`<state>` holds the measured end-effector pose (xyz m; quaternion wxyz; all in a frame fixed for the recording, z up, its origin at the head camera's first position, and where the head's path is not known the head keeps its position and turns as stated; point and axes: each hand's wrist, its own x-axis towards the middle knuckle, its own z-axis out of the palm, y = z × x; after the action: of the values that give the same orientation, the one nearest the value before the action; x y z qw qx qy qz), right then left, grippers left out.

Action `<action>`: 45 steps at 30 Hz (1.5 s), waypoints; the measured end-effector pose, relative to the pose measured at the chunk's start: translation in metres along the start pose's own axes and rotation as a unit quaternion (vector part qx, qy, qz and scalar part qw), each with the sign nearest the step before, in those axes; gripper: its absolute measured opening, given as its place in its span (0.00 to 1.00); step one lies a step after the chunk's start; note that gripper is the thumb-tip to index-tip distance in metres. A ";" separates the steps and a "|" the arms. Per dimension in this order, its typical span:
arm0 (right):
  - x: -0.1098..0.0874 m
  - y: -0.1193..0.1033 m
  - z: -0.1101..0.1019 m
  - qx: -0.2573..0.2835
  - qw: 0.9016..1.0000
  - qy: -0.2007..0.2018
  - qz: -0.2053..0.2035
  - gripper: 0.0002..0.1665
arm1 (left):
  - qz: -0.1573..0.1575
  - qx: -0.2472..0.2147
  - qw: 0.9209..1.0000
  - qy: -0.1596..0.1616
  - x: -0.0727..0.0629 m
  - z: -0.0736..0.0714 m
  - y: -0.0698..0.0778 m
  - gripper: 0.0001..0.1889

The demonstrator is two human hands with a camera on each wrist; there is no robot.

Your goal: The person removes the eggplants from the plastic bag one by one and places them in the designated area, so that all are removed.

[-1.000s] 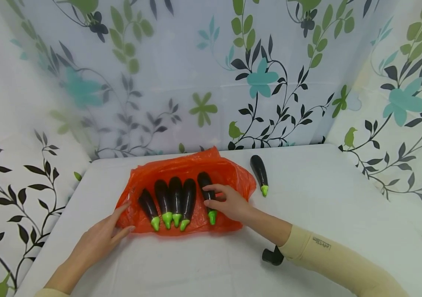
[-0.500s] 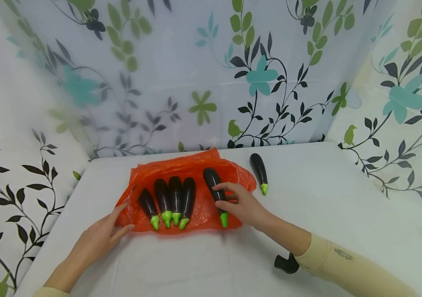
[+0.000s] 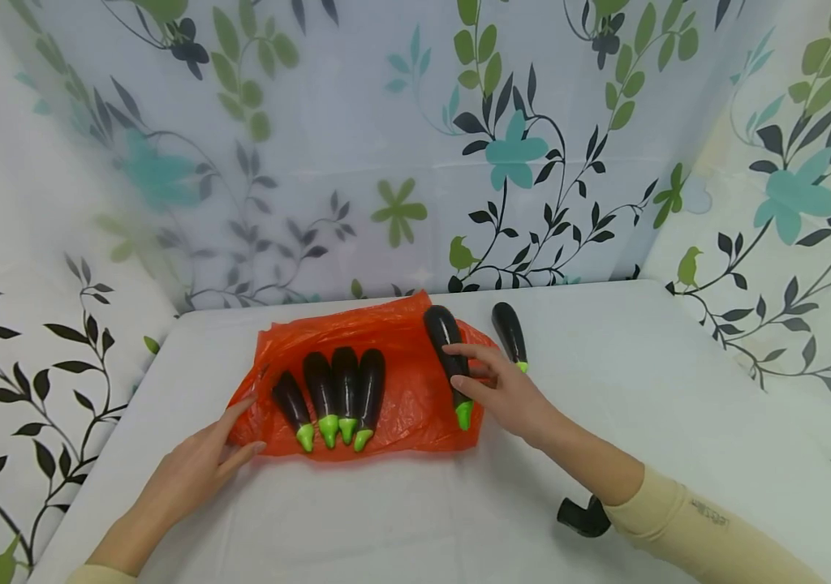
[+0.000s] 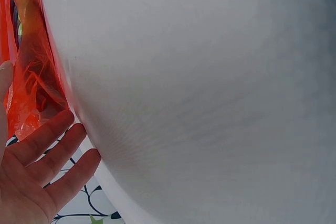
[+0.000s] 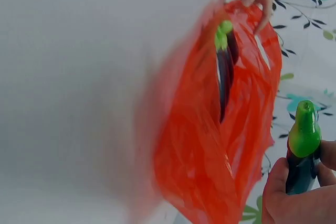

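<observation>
My right hand point(image 3: 510, 393) pinches a black eggplant point(image 3: 439, 324) with a green stem cap, over the right end of an orange plastic bag point(image 3: 411, 405). In the right wrist view this eggplant point(image 5: 305, 129) is held apart from the bag, its green end towards the camera. My left hand point(image 3: 192, 474) rests at the bag's left edge, thumb and fingers spread. In the left wrist view the left hand's fingers point(image 4: 58, 163) are nearly straight beside the bag. Several eggplants point(image 3: 346, 389) lie side by side in the bag's left half, green ends towards me.
Another eggplant point(image 3: 509, 328) lies on the white table point(image 3: 357, 519) just right of the bag, its green tip partly behind my right hand. A black object point(image 3: 585, 519) shows beneath my right forearm. Leaf-patterned cloth point(image 3: 313, 162) hangs behind the table.
My right hand has moved right and away from me with its eggplant, from inside the bag to over its right side. The left hand and the other eggplants stay put.
</observation>
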<state>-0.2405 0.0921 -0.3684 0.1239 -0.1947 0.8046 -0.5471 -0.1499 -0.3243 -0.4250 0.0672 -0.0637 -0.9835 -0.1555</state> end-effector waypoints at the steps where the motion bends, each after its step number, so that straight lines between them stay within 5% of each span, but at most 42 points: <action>1: 0.000 -0.001 -0.003 0.001 1.000 0.006 0.000 0.27 | 0.000 0.000 1.000 0.000 0.000 0.000 0.000 0.37; 26: 0.022 0.032 -0.068 0.009 0.995 0.082 0.054 0.29 | -0.002 -0.001 1.000 0.000 -0.001 0.000 0.001 0.37; 45: 0.033 0.073 -0.096 -0.085 0.988 0.096 0.085 0.30 | 0.003 -0.006 1.000 0.001 -0.001 0.000 0.001 0.37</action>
<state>-0.3227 0.1813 -0.4002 0.0750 -0.0822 0.8702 -0.4800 -0.1487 -0.3236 -0.4246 0.0687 -0.0673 -0.9822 -0.1613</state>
